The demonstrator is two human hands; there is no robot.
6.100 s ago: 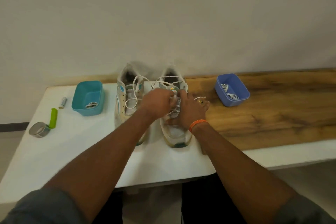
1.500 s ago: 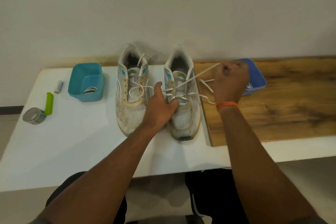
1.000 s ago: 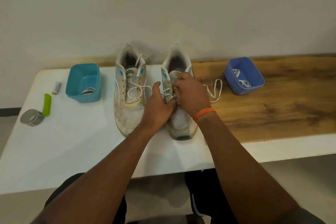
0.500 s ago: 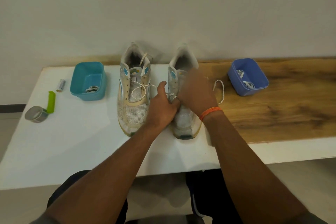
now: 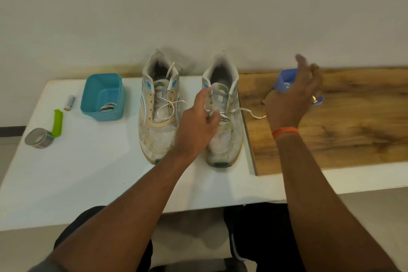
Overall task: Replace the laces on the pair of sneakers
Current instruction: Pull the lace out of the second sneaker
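Observation:
Two worn white sneakers stand side by side on the white table [image 5: 88,172], toes toward me. The left sneaker [image 5: 159,117] has a loose white lace [image 5: 167,106] looped over its tongue. A white lace [image 5: 247,111] is threaded low through the right sneaker [image 5: 223,139] and trails right onto the wooden board [image 5: 353,117]. My left hand [image 5: 198,126] rests against the right sneaker's inner side, thumb up, fingers loosely bent at the lace. My right hand [image 5: 291,99] hovers with spread fingers in front of the violet-blue bin [image 5: 281,79], holding nothing; its fingers are blurred.
A teal bin [image 5: 103,95] with coiled laces sits left of the sneakers. Further left lie a battery [image 5: 69,102], a green clip [image 5: 57,122] and a tape roll [image 5: 38,138]. The wall stands close behind the sneakers.
My right hand left the right sneaker's laces and swung right toward the violet-blue bin, fingers spreading. My left hand loosened its hold on that sneaker.

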